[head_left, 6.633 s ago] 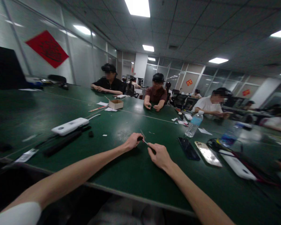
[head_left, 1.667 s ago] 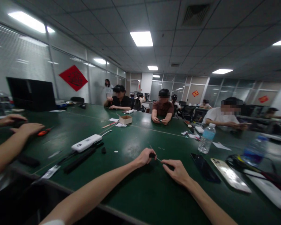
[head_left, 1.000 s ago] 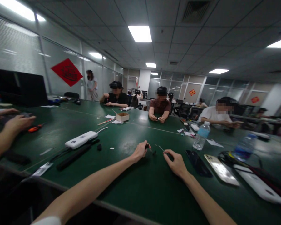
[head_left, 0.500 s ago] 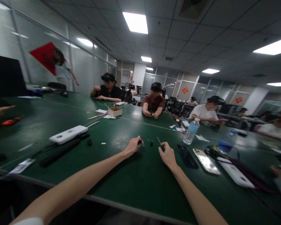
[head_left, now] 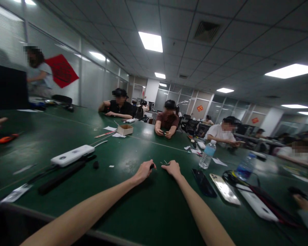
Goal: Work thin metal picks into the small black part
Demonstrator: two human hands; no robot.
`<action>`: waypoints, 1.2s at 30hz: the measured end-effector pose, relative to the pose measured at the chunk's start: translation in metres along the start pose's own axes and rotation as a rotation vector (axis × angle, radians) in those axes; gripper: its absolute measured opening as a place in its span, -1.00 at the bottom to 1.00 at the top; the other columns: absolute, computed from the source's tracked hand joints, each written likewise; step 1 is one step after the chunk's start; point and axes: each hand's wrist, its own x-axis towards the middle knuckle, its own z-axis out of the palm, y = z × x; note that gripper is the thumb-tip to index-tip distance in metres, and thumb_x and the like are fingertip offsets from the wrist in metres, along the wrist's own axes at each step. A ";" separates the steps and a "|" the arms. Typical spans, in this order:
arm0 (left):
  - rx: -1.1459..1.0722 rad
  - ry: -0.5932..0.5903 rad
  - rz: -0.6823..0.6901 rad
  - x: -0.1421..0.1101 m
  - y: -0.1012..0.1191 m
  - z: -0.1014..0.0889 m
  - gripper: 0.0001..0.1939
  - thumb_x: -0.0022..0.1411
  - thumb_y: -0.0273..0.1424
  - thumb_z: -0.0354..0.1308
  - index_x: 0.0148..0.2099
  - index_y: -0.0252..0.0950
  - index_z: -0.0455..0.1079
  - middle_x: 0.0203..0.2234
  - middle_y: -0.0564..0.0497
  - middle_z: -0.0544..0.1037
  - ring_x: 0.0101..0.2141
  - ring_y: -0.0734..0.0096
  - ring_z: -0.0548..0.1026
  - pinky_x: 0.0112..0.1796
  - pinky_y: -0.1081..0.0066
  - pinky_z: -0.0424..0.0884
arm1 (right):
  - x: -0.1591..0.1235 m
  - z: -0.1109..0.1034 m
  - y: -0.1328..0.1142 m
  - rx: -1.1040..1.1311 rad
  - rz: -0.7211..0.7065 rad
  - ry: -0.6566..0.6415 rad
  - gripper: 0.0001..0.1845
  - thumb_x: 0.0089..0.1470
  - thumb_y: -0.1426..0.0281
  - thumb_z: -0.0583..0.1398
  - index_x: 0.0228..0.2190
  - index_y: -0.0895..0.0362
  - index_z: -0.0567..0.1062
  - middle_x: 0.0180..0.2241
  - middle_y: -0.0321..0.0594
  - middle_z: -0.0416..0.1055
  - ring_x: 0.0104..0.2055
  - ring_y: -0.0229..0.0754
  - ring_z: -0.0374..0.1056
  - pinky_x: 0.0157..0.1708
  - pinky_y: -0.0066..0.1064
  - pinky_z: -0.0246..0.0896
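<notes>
Over the green table (head_left: 133,212), my left hand (head_left: 144,171) is closed around a small black object (head_left: 152,166), whose far end sticks out by the fingertips. Just to its right, my right hand (head_left: 172,168) is curled low at the tabletop, with a thin pale rod (head_left: 165,162) showing at its fingers. The rod's kind is too small to make out. A narrow gap separates the two hands. The small black piece that lay between them is now hidden by my right hand.
Right of my hands lie a dark phone (head_left: 204,182), a gold phone (head_left: 224,188) and a water bottle (head_left: 207,154). A white power bank-like device (head_left: 72,155) and a black bar (head_left: 61,177) are at left. Beyond stands a small cardboard box (head_left: 125,129); several people sit around.
My right hand has moved left, closer to my left hand and over the small black piece. The view has tilted slightly upward. A standing person at far left has moved left.
</notes>
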 end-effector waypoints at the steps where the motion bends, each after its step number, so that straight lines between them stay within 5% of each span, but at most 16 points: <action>1: 0.002 -0.001 0.004 -0.002 0.001 -0.001 -0.43 0.16 0.02 -0.23 -0.33 -0.36 0.37 -0.76 0.17 0.10 -0.71 0.56 0.06 -0.62 0.51 0.01 | 0.003 0.000 -0.002 0.009 0.012 -0.018 -0.70 -0.27 0.21 0.32 -0.55 0.19 0.47 -0.50 -0.10 0.46 -0.45 -0.12 0.39 -0.51 -0.44 0.16; 11: 0.046 -0.027 0.058 -0.016 0.018 -0.005 -0.46 0.17 -0.02 -0.21 -0.38 -0.34 0.39 -0.75 0.13 0.16 -0.68 0.51 0.14 -0.59 0.49 0.05 | -0.039 -0.013 -0.003 0.200 -0.028 -0.071 -0.82 -0.16 0.28 0.23 -0.53 0.15 0.50 -0.54 -0.25 0.44 -0.45 -0.23 0.36 -0.52 -0.52 0.13; 16: 0.096 -0.019 0.087 -0.018 0.019 -0.003 -0.49 0.18 -0.05 -0.22 -0.38 -0.33 0.38 -0.74 0.13 0.18 -0.67 0.49 0.14 -0.57 0.49 0.07 | -0.066 -0.015 -0.001 0.357 -0.005 -0.133 -0.67 -0.07 0.15 0.16 -0.39 0.17 0.46 -0.72 -0.39 0.26 -0.73 -0.36 0.14 -0.76 -0.57 -0.04; 20: 0.241 0.004 0.176 -0.020 0.015 0.003 -0.54 0.22 -0.14 -0.25 -0.38 -0.30 0.36 -0.62 0.07 0.31 -0.56 0.44 0.25 -0.51 0.49 0.14 | -0.077 -0.012 -0.004 0.755 0.123 -0.264 -0.60 -0.08 0.08 0.18 -0.37 0.17 0.38 -0.80 -0.52 0.06 -0.82 -0.43 -0.08 -0.87 -0.62 -0.25; 24: 0.374 0.015 0.332 -0.024 0.011 0.017 -0.60 0.25 -0.19 -0.25 -0.36 -0.27 0.34 -0.46 0.04 0.40 -0.41 0.41 0.31 -0.38 0.48 0.19 | -0.087 -0.008 -0.011 0.978 0.164 -0.264 -0.60 -0.13 0.08 0.23 -0.39 0.14 0.34 -0.79 -0.54 0.04 -0.81 -0.45 -0.08 -0.88 -0.65 -0.27; 36: 0.603 0.024 0.397 -0.028 0.011 0.034 -0.62 0.27 -0.09 -0.24 -0.15 -0.23 0.24 -0.43 -0.01 0.46 -0.41 0.33 0.43 -0.35 0.45 0.18 | -0.095 0.007 -0.018 1.063 0.199 -0.344 -0.69 -0.02 0.12 0.16 -0.34 0.11 0.34 -0.78 -0.52 0.08 -0.82 -0.45 -0.08 -0.88 -0.65 -0.27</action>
